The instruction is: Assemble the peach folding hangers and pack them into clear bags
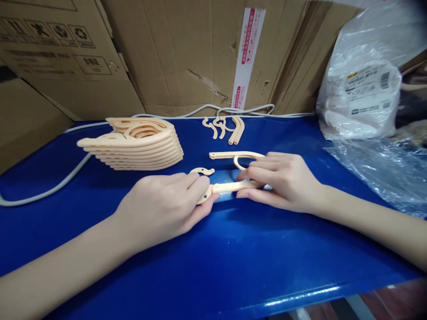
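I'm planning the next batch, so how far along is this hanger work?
Done: a stack of peach folding hangers sits at the left. In hand: the left hand and right hand pinch one hanger arm, with a loose hook and second arm beside them. Left: a few hooks and arms lie loose further back.

Two hanger arms (230, 186) (227, 154) are lying mid-desk (233, 258), one hanger stack (133, 149) is sitting near its far-left corner, and one plastic bag (360, 89) at its right edge.
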`<state>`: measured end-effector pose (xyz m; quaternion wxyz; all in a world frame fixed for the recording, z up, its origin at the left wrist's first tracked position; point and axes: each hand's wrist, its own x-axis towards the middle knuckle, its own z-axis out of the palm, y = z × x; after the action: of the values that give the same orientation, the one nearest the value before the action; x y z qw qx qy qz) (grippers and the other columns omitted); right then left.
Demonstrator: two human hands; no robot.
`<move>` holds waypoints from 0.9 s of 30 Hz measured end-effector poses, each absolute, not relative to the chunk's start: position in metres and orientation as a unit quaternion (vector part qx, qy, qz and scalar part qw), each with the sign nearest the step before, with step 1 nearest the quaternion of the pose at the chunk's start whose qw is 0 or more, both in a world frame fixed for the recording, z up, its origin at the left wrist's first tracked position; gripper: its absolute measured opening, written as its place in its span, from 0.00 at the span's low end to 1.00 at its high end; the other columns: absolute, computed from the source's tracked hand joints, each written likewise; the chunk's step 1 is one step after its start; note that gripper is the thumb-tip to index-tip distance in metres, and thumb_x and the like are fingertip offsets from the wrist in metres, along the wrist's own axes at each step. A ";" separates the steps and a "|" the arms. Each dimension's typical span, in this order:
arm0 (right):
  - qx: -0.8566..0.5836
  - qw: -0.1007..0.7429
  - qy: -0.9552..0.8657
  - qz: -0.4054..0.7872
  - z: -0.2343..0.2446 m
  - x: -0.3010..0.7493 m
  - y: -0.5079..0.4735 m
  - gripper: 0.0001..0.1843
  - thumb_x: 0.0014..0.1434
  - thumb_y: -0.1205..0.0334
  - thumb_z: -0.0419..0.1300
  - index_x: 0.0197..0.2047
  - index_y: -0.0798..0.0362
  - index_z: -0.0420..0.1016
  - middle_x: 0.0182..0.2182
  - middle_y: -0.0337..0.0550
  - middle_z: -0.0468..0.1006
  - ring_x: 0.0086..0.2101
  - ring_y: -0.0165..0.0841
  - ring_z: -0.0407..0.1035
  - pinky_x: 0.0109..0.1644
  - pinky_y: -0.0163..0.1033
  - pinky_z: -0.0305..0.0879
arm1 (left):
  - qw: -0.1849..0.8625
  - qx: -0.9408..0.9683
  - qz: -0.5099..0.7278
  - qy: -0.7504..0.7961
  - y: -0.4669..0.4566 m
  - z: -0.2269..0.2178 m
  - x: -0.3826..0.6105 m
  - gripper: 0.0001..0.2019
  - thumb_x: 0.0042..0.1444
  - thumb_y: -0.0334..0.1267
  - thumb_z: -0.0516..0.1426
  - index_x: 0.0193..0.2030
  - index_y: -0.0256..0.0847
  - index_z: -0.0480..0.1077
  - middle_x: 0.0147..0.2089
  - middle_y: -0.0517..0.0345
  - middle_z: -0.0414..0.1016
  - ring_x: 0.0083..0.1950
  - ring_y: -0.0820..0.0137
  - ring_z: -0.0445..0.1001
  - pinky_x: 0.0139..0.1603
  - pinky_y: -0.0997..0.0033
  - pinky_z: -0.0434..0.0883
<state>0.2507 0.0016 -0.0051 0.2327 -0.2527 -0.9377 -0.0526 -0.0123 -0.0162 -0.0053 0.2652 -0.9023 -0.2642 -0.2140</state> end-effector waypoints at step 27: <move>-0.388 0.263 -0.884 0.014 -0.009 0.260 0.016 0.18 0.75 0.56 0.49 0.48 0.52 0.80 0.43 0.49 0.80 0.43 0.41 0.69 0.50 0.50 0.61 | 0.121 -0.954 -0.222 -0.162 -0.014 -0.003 -0.016 0.10 0.61 0.30 0.51 0.29 0.40 0.68 0.27 0.57 0.67 0.31 0.65 0.63 0.30 0.65 0.64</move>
<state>0.2597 0.0157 -0.0089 0.2626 -0.3875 -0.8835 0.0140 -0.0159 -0.0139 -0.0033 0.1210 -0.9538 -0.1620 -0.2221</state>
